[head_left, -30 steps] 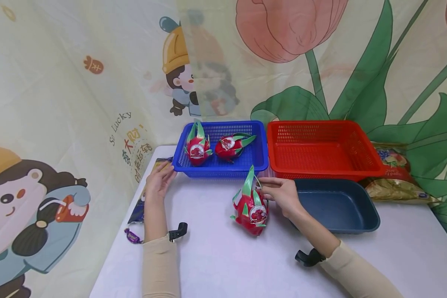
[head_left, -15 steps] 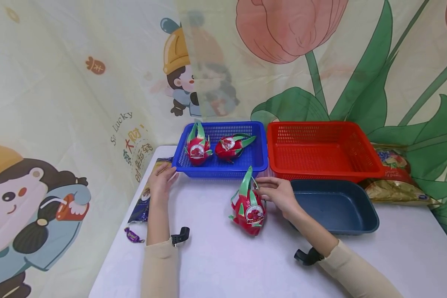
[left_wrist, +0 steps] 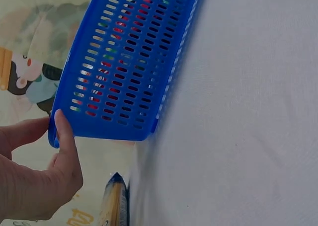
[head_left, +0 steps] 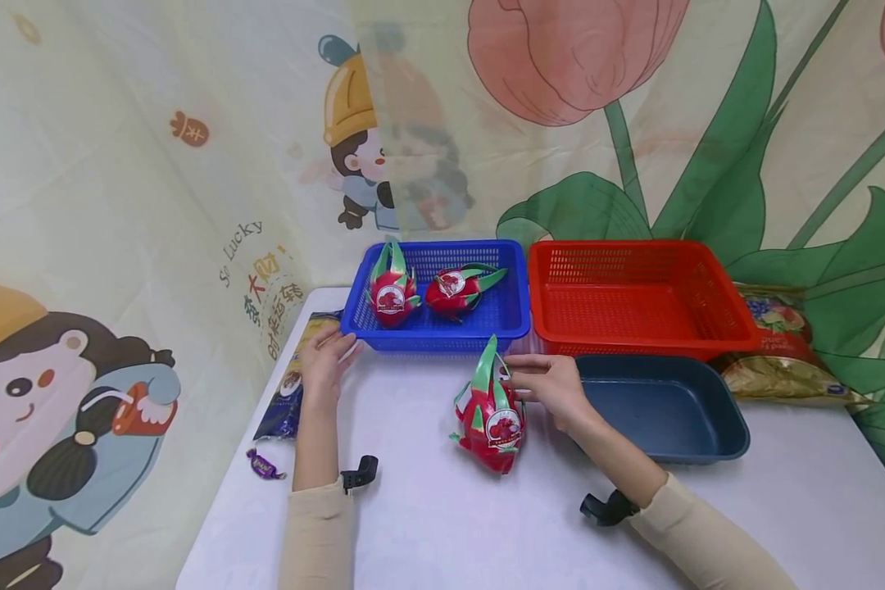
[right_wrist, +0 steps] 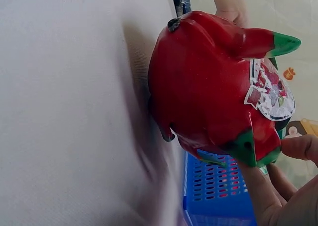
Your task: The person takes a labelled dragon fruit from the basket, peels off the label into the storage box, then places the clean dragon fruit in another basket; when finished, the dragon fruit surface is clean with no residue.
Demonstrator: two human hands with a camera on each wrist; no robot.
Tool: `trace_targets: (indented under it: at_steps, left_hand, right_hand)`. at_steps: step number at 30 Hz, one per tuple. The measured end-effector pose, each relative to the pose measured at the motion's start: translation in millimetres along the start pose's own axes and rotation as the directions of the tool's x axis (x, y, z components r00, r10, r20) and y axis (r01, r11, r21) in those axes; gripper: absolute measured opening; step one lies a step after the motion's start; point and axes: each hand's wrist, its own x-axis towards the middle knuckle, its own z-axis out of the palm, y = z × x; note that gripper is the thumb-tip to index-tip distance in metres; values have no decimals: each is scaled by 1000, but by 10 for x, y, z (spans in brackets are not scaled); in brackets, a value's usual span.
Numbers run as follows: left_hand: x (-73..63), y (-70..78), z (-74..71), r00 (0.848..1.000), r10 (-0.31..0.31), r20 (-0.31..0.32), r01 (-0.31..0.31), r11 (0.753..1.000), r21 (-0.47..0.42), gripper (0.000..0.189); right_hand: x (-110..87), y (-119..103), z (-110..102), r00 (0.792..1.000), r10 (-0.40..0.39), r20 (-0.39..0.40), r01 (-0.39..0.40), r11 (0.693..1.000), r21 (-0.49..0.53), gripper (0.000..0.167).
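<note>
A red dragon fruit (head_left: 487,426) with green leaf tips and a round label is held by my right hand (head_left: 553,389), which pinches it near its leafy top. The right wrist view shows the fruit (right_wrist: 203,87) close over the white cloth, thumb and fingers at its green-tipped end. My left hand (head_left: 324,356) pinches the front left corner of a blue basket (head_left: 442,342). In the left wrist view, thumb and finger lie on either side of the basket's rim (left_wrist: 64,99). Inside the basket are two more dragon fruits, one upright (head_left: 392,299) and one on its side (head_left: 453,292).
A red basket (head_left: 642,340) stands right of the blue one. In front of it sits a dark blue tub (head_left: 667,451), beside my right forearm. A red and gold bag (head_left: 782,373) lies at far right. A dark blue packet (head_left: 280,410) and a purple-wrapped candy (head_left: 265,465) lie at left.
The dragon fruit in my right hand has shifted slightly left and toward me. My left hand has moved a little to the right at the blue basket's corner. The baskets stay put.
</note>
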Motion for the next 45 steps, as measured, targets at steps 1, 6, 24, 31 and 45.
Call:
trace_targets:
  at_steps: [1, 6, 24, 31, 45]
  left_hand:
    - [-4, -3, 1, 1000, 1, 0, -1, 1000, -1, 53]
    - [-43, -23, 16, 1000, -13, -14, 13, 1000, 19, 50]
    - [-210, -183, 273, 994, -77, 73, 68, 991, 114, 32]
    - [-452, -349, 513, 958, -140, 249, 73, 962, 262, 41]
    - [-860, -691, 916, 775, -256, 578, -31, 898, 439, 47]
  right_hand:
    - [3, -4, -1, 1000, 6, -4, -6, 1000, -3, 35]
    - [20, -16, -9, 1000, 28, 5, -28, 999, -29, 35]
    - [33, -12, -5, 999, 44, 27, -43, 997, -62, 34]
    - [5, -22, 8, 997, 55, 52, -52, 996, -69, 34]
    - [96, 39, 14, 997, 49, 52, -45, 995, -91, 31]
